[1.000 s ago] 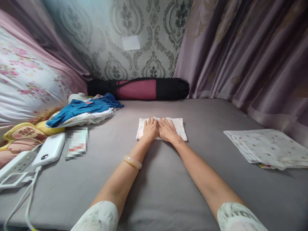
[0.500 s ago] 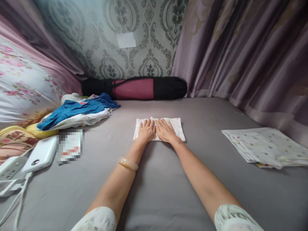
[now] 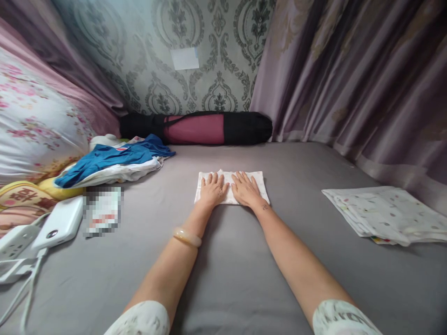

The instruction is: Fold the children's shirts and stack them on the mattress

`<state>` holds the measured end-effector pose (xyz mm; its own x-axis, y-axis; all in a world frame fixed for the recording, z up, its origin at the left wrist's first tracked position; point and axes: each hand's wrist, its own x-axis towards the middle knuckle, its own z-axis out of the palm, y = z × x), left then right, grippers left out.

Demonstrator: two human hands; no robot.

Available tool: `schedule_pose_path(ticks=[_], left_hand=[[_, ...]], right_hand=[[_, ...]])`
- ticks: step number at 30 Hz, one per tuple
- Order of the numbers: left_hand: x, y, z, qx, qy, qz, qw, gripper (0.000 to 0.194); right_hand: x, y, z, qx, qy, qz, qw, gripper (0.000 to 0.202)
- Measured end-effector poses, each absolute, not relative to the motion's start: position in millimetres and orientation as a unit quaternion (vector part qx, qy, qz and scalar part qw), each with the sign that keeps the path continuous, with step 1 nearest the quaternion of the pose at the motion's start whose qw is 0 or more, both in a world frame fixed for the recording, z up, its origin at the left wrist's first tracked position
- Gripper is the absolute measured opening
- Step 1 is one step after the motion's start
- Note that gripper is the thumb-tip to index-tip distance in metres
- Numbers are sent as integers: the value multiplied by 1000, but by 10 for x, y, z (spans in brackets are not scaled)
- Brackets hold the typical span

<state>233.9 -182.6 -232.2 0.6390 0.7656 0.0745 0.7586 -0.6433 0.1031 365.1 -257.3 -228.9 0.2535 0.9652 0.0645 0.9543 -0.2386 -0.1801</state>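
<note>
A folded white cloth [image 3: 228, 179] with a faint print lies flat on the grey sheet [image 3: 244, 260], in the middle of the head view. My left hand [image 3: 213, 190] rests palm down on its left half, fingers spread. On the right half lies my right hand [image 3: 247, 189], also flat with its fingers apart. A narrow strip of cloth shows between the two hands. Neither hand grips anything. The cloth under the palms is hidden.
Folded patterned fabric [image 3: 387, 214] lies at the right. Blue clothing [image 3: 115, 160] tops a pile at the left, near a white power bank [image 3: 59, 223], a power strip [image 3: 16, 242] and cables. A black and pink rolled bag [image 3: 195, 129] lies along the wall.
My right hand has slid slightly to the right over the cloth, so the gap between my hands is wider. My left hand has stayed almost in place.
</note>
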Motion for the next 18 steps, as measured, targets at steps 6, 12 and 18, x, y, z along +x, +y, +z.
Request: schedule_pose_path(ticks=[6, 12, 18], left_hand=[[2386, -1881, -2306, 909, 399, 119, -13, 53], [2429, -1862, -2362, 916, 395, 66, 31, 53], [2409, -1842, -2351, 915, 398, 63, 37, 51]], right_hand=[[3572, -2597, -2199, -775, -623, -13, 106, 53], [3518, -2581, -2232, -771, -629, 26, 102, 54], [3560, -2581, -2229, -773, -624, 42, 109, 54]])
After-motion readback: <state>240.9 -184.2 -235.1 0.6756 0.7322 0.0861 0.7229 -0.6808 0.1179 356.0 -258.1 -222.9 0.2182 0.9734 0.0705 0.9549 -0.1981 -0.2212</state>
